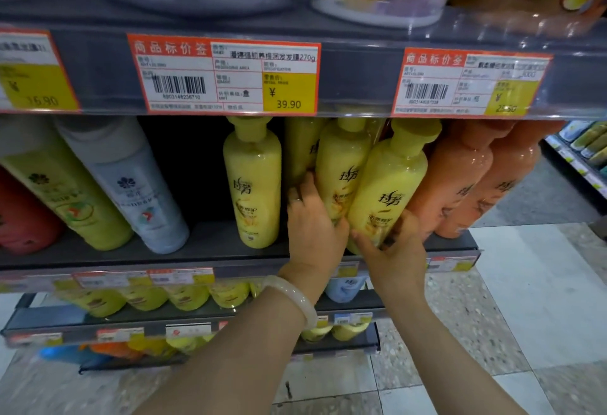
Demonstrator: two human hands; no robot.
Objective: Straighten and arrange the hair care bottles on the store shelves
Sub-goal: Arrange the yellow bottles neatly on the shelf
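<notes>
Middle shelf (pixel 210 234), catalogued left to right. Left of frame: a red bottle (pixel 19 217), a yellow-green bottle (pixel 72 197) and a pale blue bottle (pixel 144 197). Centre: one yellow bottle (pixel 253 184), set apart. Centre right: a leaning yellow bottle (pixel 345 165), gripped low by the left hand (pixel 312 227), fingers curled behind it; a second leaning yellow bottle (pixel 391 184), held at its base by the right hand (pixel 394 250). Right: orange bottles (pixel 460 178). Step judged in hand: straightening the yellow pair. Next move calls for both to be stood upright beside the lone one.
</notes>
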